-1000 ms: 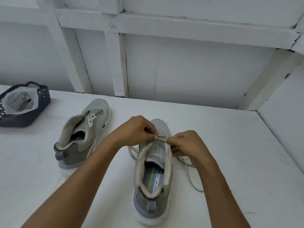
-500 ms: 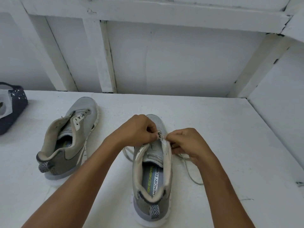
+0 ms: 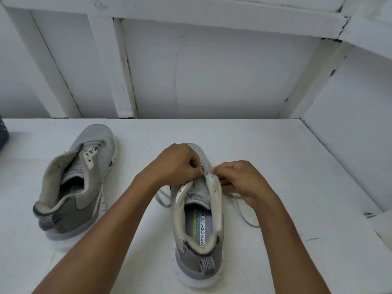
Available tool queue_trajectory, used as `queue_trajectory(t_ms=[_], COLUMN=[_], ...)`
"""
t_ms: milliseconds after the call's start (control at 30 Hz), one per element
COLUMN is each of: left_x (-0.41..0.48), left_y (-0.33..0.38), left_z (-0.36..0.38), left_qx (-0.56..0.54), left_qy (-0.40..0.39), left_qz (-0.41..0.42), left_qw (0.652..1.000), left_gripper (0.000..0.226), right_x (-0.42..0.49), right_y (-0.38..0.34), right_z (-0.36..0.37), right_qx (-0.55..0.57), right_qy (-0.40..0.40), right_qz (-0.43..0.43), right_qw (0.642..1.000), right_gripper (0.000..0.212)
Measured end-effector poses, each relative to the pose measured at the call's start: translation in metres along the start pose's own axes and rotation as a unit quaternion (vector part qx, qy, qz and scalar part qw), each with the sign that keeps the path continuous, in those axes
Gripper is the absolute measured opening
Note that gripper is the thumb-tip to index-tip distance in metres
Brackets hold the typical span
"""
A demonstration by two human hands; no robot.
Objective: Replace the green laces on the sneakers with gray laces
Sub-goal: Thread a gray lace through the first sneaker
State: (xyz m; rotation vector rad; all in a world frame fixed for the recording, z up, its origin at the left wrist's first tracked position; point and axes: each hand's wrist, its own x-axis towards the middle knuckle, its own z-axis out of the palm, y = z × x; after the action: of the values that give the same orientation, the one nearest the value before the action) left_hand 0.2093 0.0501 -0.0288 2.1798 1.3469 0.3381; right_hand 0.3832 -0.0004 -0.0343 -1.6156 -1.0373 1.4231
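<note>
White rough tabletop: sneaker at 6 o'clock, heel toward me, my left hand and right hand both pinching the gray lace at its front eyelets, loose ends trailing either side. Second sneaker sits at 10 o'clock, well apart; beyond it a white framed wall at 12, side wall at 3. My fingertips hide which eyelet; dark item at 9 o'clock is cut off.

You work at a plain white-painted bench boxed into a nook. Back wall: white panels behind bare painted timber framing, paint cracked at joints. Side panel closes the bench's right edge. Makeshift work booth; home or workshop, cannot tell.
</note>
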Motion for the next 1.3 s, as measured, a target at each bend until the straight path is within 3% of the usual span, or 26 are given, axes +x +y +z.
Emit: queue_trajectory(t_ms=[333, 500, 700, 867, 933, 1000, 1133, 1233, 1300], left_x=[0.002, 0.004, 0.007, 0.005, 0.005, 0.005, 0.003, 0.001, -0.001], left_y=[-0.002, -0.006, -0.008, -0.009, -0.010, -0.012, -0.019, -0.028, -0.031], left_z=[-0.001, -0.009, -0.010, -0.009, -0.010, -0.015, -0.029, -0.039, -0.046], left_qx=[-0.021, -0.081, -0.087, -0.098, -0.137, -0.196, -0.236, -0.212, -0.186], left_qy=[-0.021, -0.014, -0.039, -0.054, -0.040, -0.014, 0.015, 0.000, -0.005], left_qz=[0.009, -0.010, -0.013, -0.010, -0.009, -0.015, -0.024, -0.029, -0.034], left_qw=[1.000, 0.997, 0.995, 0.994, 0.990, 0.980, 0.971, 0.977, 0.982], left_gripper=[0.009, 0.009, 0.004, 0.011, 0.010, 0.010, 0.008, 0.011, 0.017], right_x=[-0.002, 0.005, 0.009, 0.011, 0.013, 0.014, 0.017, 0.021, 0.024], right_y=[0.000, 0.005, 0.005, 0.008, 0.009, 0.009, 0.009, 0.013, 0.014], right_z=[0.005, -0.004, -0.002, 0.002, 0.001, -0.001, -0.007, -0.009, -0.015], right_qx=[-0.034, 0.085, -0.067, -0.082, -0.050, 0.059, 0.338, 0.350, 0.301], right_qy=[-0.021, 0.025, -0.046, -0.034, -0.018, -0.012, -0.009, 0.049, 0.081], right_qz=[-0.026, -0.046, -0.040, -0.076, -0.074, -0.055, -0.027, -0.040, -0.051], right_qw=[0.999, 0.995, 0.996, 0.993, 0.996, 0.997, 0.941, 0.935, 0.949], right_gripper=[0.011, 0.016, 0.012, 0.014, 0.017, 0.021, 0.026, 0.027, 0.025])
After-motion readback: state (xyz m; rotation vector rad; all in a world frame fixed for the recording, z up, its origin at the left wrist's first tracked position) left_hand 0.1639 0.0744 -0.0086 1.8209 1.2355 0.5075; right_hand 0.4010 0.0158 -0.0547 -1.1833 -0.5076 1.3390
